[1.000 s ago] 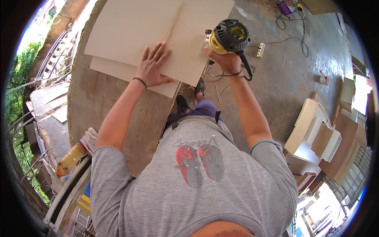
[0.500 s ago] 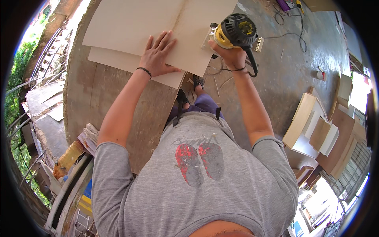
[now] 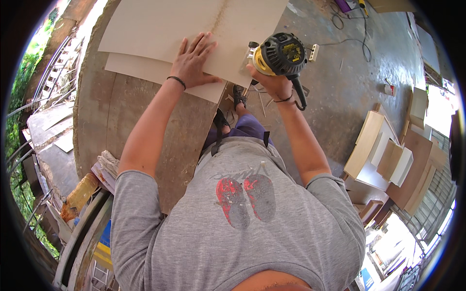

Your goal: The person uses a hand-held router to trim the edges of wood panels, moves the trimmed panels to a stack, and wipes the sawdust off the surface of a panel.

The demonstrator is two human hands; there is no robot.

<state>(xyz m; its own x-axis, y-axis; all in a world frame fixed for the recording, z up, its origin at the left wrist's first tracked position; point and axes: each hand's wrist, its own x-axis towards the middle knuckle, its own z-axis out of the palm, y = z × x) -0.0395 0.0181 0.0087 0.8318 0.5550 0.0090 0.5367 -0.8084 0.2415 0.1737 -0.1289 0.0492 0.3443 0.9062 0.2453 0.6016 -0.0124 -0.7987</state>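
Observation:
My left hand (image 3: 193, 63) lies flat on a large pale board (image 3: 160, 29), fingers spread, near the board's near edge. Under that board a second pale sheet (image 3: 131, 67) sticks out toward me. My right hand (image 3: 273, 81) is wrapped round a yellow and black trim router (image 3: 284, 54), with its base at the board's right edge close to the near corner. The router's cord drops past my right wrist. A line of sawdust (image 3: 221, 14) runs along the top of the board. The router's bit is hidden.
The boards rest on a worn wooden workbench (image 3: 131, 116). A power strip (image 3: 314, 52) and loose cable (image 3: 366, 48) are at right, over the concrete floor. Farther right stand wooden cabinet pieces (image 3: 371, 140). A brush with a yellowish head (image 3: 80, 191) is at left.
The router in my right hand has moved toward me along the board's right edge, nearer the corner. My left hand stays on the board, about where it was.

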